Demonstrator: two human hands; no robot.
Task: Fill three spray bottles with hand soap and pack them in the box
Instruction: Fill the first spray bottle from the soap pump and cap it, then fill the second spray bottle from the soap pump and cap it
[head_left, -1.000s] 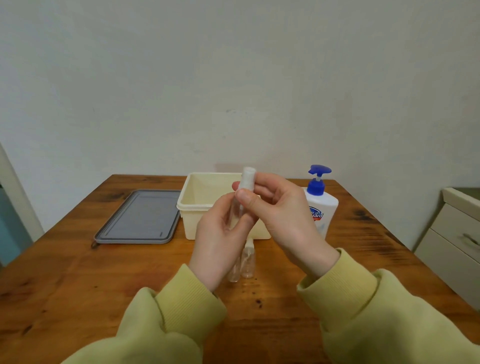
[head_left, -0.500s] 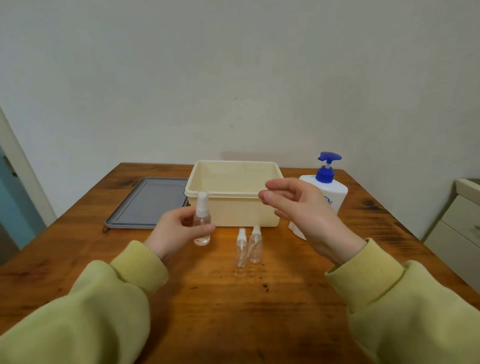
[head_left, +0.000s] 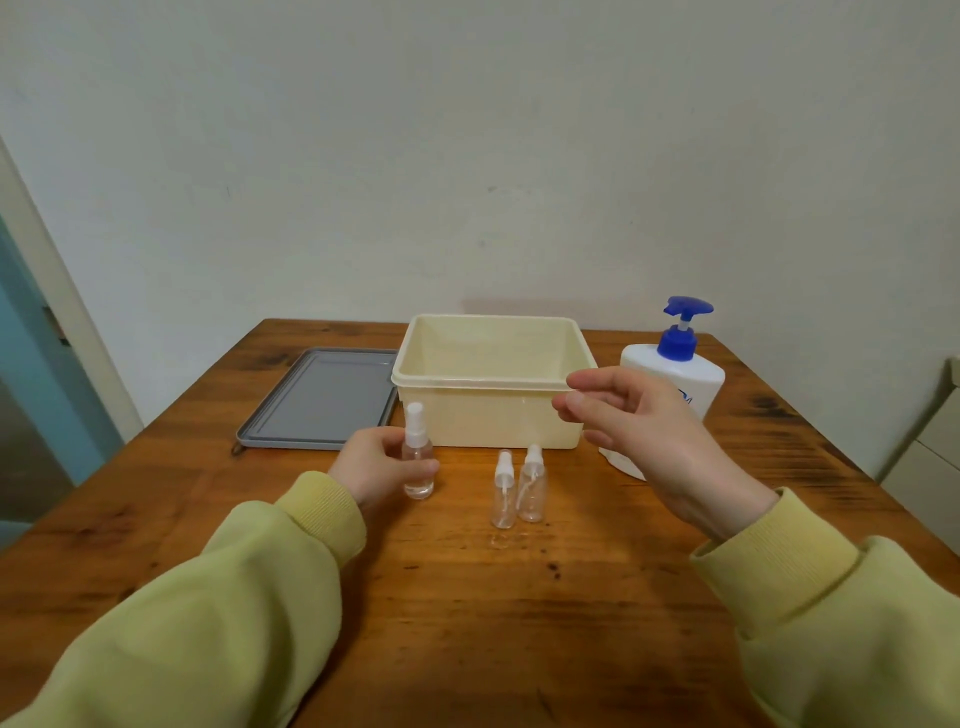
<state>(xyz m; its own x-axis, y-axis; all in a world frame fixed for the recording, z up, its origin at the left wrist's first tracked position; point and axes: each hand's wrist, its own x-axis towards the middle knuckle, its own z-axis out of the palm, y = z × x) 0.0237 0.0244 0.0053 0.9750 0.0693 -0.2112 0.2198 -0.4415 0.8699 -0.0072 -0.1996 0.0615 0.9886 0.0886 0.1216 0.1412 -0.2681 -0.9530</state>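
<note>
My left hand (head_left: 376, 465) grips a small clear spray bottle (head_left: 417, 457) with a white cap, standing upright on the wooden table (head_left: 519, 597) left of centre. Two more clear spray bottles (head_left: 504, 491) (head_left: 533, 486) stand side by side just to its right, in front of the cream box (head_left: 491, 384), which looks empty. My right hand (head_left: 649, 441) hovers open above the table, in front of the box's right corner, holding nothing. Behind it stands the white hand soap bottle (head_left: 675, 374) with a blue pump, partly hidden by my hand.
A grey lid (head_left: 322, 397) lies flat to the left of the box. A pale cabinet (head_left: 930, 457) stands beyond the table's right edge. A wall rises behind the table, and a door frame (head_left: 57, 312) is at far left.
A second ago both hands held the bottle raised at centre. My left hand has carried it down and left onto the table; my right hand let go and moved right.
</note>
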